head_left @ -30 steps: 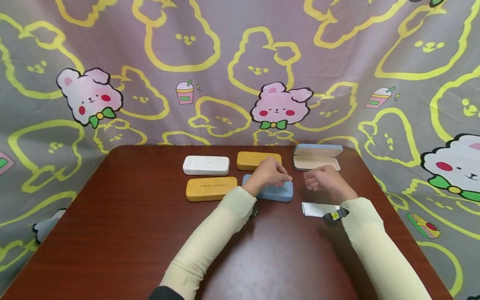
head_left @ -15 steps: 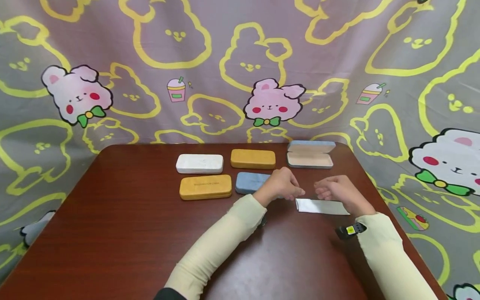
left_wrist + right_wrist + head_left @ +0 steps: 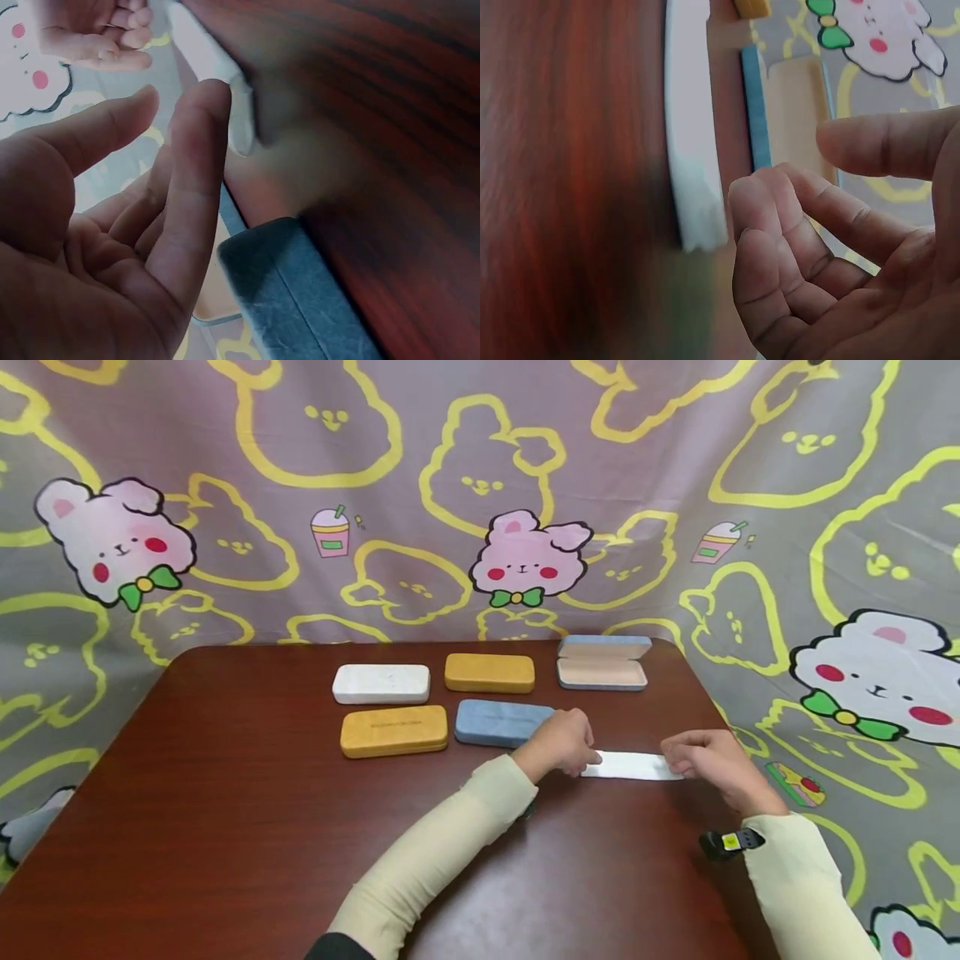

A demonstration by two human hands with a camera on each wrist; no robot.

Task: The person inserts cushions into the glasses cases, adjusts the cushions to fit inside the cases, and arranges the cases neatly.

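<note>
A flat, folded white cloth strip (image 3: 632,766) lies on the table between the two hands. At its left end is my left hand (image 3: 564,745); in the left wrist view the index fingertip (image 3: 202,101) overlaps the cloth, with the thumb held apart from it. My right hand (image 3: 711,766) is at the other end. The right wrist view has its bent fingertips (image 3: 751,206) right beside the cloth's end (image 3: 697,172), the thumb apart. A closed blue glasses case (image 3: 501,722) sits just left of the left hand, and partly behind it.
Behind the cloth stands an open blue glasses case (image 3: 602,672) with a beige lining. Further left are a white case (image 3: 381,684), a yellow case (image 3: 490,673) and a second yellow case (image 3: 393,732), all closed. A patterned curtain (image 3: 420,485) hangs behind the table.
Both hands have come down and nearer the front, from over the blue cases to the cloth's two ends, spreading apart. The head view has turned slightly right.
</note>
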